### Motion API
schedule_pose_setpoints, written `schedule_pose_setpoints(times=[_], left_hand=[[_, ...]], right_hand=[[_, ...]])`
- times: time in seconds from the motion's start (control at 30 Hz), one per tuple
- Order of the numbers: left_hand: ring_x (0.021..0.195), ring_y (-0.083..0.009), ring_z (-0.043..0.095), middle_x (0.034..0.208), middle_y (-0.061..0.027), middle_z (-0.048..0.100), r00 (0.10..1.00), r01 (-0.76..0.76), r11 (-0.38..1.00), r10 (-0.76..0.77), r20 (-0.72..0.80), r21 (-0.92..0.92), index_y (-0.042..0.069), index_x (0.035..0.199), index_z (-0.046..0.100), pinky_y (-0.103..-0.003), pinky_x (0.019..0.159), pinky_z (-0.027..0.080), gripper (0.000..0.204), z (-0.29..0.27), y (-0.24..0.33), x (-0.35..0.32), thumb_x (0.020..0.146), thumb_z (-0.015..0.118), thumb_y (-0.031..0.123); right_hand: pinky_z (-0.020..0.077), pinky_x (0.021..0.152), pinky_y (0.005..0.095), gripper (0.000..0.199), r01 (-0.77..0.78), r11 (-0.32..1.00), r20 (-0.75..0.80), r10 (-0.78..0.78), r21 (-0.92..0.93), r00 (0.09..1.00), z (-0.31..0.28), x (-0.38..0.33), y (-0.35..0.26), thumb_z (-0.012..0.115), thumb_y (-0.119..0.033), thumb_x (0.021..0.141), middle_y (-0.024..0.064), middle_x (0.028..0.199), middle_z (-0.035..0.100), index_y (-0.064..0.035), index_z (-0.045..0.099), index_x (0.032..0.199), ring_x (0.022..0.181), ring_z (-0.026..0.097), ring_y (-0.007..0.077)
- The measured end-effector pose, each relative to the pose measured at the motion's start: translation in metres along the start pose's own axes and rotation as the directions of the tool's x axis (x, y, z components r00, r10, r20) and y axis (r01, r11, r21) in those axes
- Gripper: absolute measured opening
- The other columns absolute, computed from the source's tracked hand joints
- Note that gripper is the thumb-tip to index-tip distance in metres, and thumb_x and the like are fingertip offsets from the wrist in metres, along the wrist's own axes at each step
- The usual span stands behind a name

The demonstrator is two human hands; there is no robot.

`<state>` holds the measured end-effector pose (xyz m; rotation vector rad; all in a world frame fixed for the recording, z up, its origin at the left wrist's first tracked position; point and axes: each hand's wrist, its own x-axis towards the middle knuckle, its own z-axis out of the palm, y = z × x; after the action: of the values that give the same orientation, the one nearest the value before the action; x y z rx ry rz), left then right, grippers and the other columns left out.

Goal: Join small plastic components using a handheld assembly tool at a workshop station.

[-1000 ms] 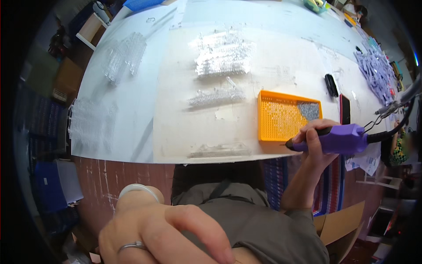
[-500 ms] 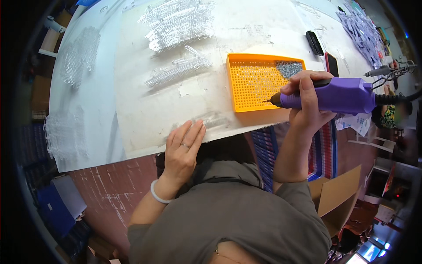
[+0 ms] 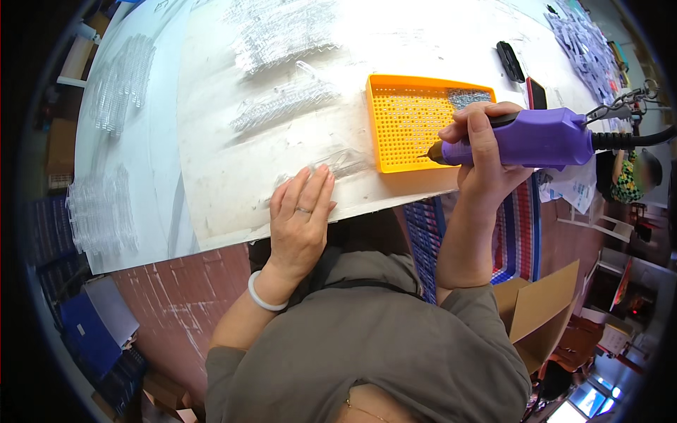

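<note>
My left hand [image 3: 300,222] lies palm down at the near edge of the table, fingers stretched out and touching a clear plastic piece [image 3: 345,163]. That piece is see-through, and its exact shape is hard to make out. In my right hand [image 3: 485,151] is a purple electric screwdriver [image 3: 553,138], held level with fingers wrapped round its front end. Its thin tip points left, over a yellow perforated tray [image 3: 376,141]. Small silvery metal parts, too fine to tell singly, form a heap [image 3: 469,97] in the tray's far right corner.
Rows of clear plastic pieces [image 3: 285,103] lie beyond my left hand, with a larger pile [image 3: 285,35] behind and more stacks [image 3: 104,211] at left. A black object [image 3: 509,62] and a phone [image 3: 537,94] sit beyond the tray. A cardboard box [image 3: 543,303] stands at lower right.
My left hand and the clear piece have slid farther in from the table's near edge. The screwdriver tip has shifted slightly left over the tray. The whole view has also shifted a little.
</note>
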<state>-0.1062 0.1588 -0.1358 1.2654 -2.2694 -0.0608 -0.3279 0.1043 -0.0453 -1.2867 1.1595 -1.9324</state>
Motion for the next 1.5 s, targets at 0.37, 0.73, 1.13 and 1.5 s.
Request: schedule_pose_setpoints(times=[0.37,0.73,1.13,1.5], left_hand=[[0.120,-0.0274,0.051,0.128,-0.0096,0.057,1.000,0.002,1.000,-0.002,0.009,0.003,0.000,0.121,0.060,-0.040,0.098,0.040,0.042,-0.002,-0.002,-0.003,0.080,0.066,0.004],[0.120,-0.0280,0.050,0.130,-0.0093,0.056,1.000,0.027,1.000,-0.027,-0.009,-0.007,0.000,0.122,0.059,-0.041,0.098,0.039,0.044,-0.001,-0.001,-0.005,0.082,0.067,0.015],[0.123,-0.0271,0.047,0.134,-0.0072,0.053,0.998,0.065,0.997,-0.065,0.021,-0.042,0.009,0.125,0.059,-0.042,0.101,0.036,0.051,-0.001,0.000,-0.009,0.080,0.068,0.033],[0.124,-0.0249,0.046,0.134,-0.0058,0.051,0.997,0.065,0.997,-0.064,0.030,-0.031,0.010,0.126,0.058,-0.041,0.102,0.035,0.054,-0.001,-0.001,-0.008,0.078,0.070,0.032]], right_hand=[[0.0534,0.055,0.0233,0.006,0.003,1.000,0.057,-0.003,-0.001,0.998,-0.002,-0.003,0.003,0.065,0.005,0.084,0.0092,0.069,0.064,0.0010,0.061,0.082,0.060,0.066,0.0136],[0.0516,0.052,0.0266,0.012,0.072,0.996,0.227,-0.059,-0.050,0.972,0.001,-0.003,0.005,0.061,0.005,0.083,0.0130,0.071,0.060,0.0000,0.052,0.089,0.053,0.059,0.0168],[0.0556,0.052,0.0279,0.013,0.162,0.936,0.218,-0.237,0.314,0.947,0.035,0.011,-0.012,0.060,0.003,0.085,0.0170,0.076,0.063,0.0008,0.050,0.095,0.053,0.062,0.0184],[0.0562,0.053,0.0282,0.013,0.080,0.952,0.328,-0.180,0.296,0.928,0.064,-0.005,0.011,0.060,0.007,0.086,0.0175,0.076,0.064,0.0046,0.051,0.096,0.057,0.065,0.0191]])
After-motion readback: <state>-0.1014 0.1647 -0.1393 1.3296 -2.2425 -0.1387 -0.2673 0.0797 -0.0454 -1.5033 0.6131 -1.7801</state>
